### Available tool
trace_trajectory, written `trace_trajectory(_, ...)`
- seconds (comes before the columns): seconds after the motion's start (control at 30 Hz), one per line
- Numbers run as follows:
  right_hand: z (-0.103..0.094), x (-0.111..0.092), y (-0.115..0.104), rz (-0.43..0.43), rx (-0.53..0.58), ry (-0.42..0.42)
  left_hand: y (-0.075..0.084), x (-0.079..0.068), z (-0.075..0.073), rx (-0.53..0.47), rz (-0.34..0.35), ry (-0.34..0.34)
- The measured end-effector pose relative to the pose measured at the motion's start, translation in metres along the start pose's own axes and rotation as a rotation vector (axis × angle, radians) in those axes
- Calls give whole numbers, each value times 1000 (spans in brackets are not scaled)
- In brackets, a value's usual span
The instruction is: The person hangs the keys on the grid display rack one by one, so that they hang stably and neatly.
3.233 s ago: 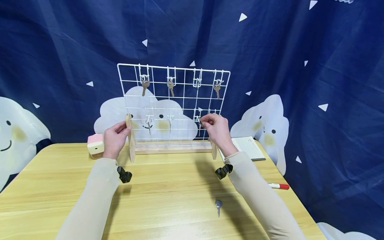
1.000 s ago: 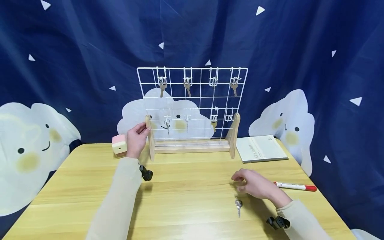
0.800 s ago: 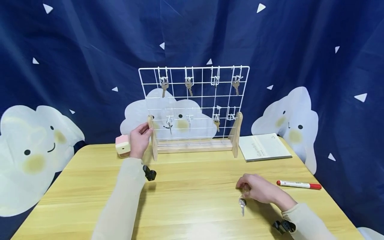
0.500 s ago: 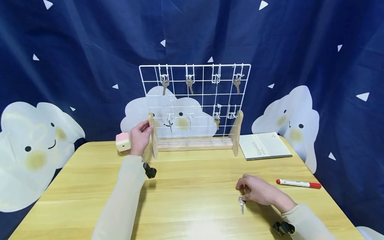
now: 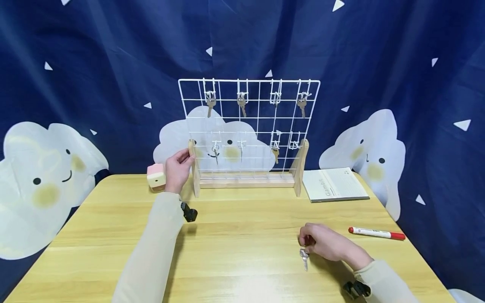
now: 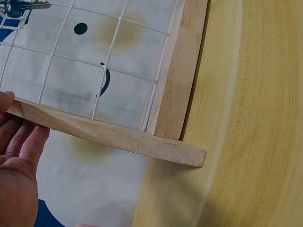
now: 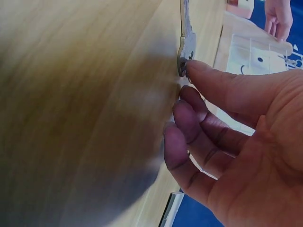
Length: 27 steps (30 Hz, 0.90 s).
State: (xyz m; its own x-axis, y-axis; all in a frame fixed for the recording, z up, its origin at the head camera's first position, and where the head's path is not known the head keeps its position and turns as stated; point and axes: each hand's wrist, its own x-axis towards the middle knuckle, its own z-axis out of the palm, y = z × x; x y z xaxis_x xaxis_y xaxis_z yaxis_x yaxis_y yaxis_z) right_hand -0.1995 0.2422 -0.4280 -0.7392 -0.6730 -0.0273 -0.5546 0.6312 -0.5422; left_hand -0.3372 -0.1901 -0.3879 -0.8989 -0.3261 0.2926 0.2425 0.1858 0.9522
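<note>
A white wire grid rack (image 5: pixel 259 101) stands on wooden feet at the back of the table, with keys hanging from its hooks in two rows. My left hand (image 5: pixel 178 171) grips its left wooden upright (image 6: pixel 109 132), thumb on one side and fingers on the other. Over the front right of the table, my right hand (image 5: pixel 329 243) pinches a silver key (image 5: pixel 304 257) by its head and ring. In the right wrist view the thumb presses the head of this key (image 7: pixel 186 47), the other fingers curling beneath. The lower right hook (image 5: pixel 294 144) carries no key.
A notebook (image 5: pixel 337 184) lies right of the rack, and a red-capped marker (image 5: pixel 377 233) lies beyond my right hand. Left of the rack sits a small pink and cream block (image 5: pixel 156 176). A blue curtain (image 5: pixel 242 38) hangs behind the table.
My right hand has come down from the rack's lower row, where a brass-coloured key now hangs, to the silver key on the table and taken hold of it. My left hand keeps its grip.
</note>
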Motion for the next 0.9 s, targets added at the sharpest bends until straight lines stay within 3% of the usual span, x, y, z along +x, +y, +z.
trace_trajectory(0.37,-3,-6,4,19,115,0,1,2,6,0,5,-11)
trace_trajectory(0.9,-19,-5,-6,-89,-5,195,-2,1,-1,15,-1,-8)
